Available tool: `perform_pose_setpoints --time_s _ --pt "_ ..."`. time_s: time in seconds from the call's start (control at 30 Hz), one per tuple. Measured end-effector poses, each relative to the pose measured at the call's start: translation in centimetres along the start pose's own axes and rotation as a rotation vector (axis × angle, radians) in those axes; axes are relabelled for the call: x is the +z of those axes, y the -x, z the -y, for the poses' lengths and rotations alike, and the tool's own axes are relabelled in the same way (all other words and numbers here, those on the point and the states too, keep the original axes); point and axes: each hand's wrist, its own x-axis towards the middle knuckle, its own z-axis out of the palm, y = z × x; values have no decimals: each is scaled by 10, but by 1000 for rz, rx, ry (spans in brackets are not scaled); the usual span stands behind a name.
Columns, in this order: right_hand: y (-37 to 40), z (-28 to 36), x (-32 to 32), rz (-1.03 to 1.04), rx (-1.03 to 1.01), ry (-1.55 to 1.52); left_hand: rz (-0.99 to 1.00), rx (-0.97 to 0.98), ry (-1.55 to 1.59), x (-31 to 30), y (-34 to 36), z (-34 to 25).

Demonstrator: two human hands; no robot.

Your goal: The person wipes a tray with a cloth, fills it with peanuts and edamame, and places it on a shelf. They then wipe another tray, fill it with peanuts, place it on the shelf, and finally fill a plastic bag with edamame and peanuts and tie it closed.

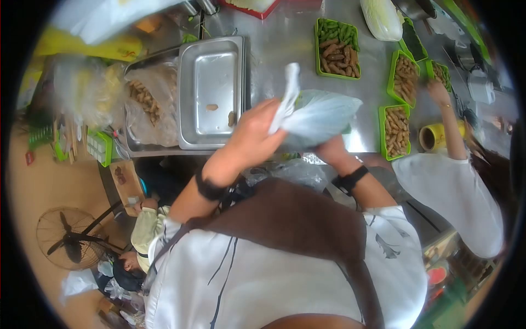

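**One bag, two hands**

One pale plastic bag [323, 114] is gripped at its twisted neck by the left hand [255, 131], above the front of one steel table [274, 46]. The right hand [333, 152] is placed at its underside; fingers hidden, grip cannot be told. Two loose peanuts [211, 107] are seen in one steel pan [211, 71]. Five green trays [384, 134] are counted beyond and rightward, one beside a co-worker's hand [436, 93].

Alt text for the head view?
The left hand grips a pale plastic bag by its twisted end, the right hand against its lower side, at a steel counter. Nearby: a metal pan and green trays of apparent peanuts.
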Motion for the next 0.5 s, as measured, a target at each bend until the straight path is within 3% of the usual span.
perform_pose_setpoints --time_s 0.03,0.07,0.1,0.17,0.23,0.37,0.47,0.5 --pt "-16 10 8 -40 21 -331 -7 -18 24 -15 6 -18" --pt "-35 20 9 -163 -61 -82 -113 59 47 -24 9 -31" --pt "-62 24 11 -284 -147 171 -136 -111 173 -35 16 -45" --pt "-125 -6 53 -385 39 272 -206 -86 144 -57 21 -57" --pt "-173 4 49 -478 112 322 -177 -68 14 -77 28 -66" --pt "-261 -6 47 -518 73 305 -184 -75 44 -97 50 -57" --pt "-276 -7 48 -488 73 305 -367 -319 127 -98 66 -58" --pt "-265 -6 50 -491 83 321 -358 -312 142 -98 69 -57"
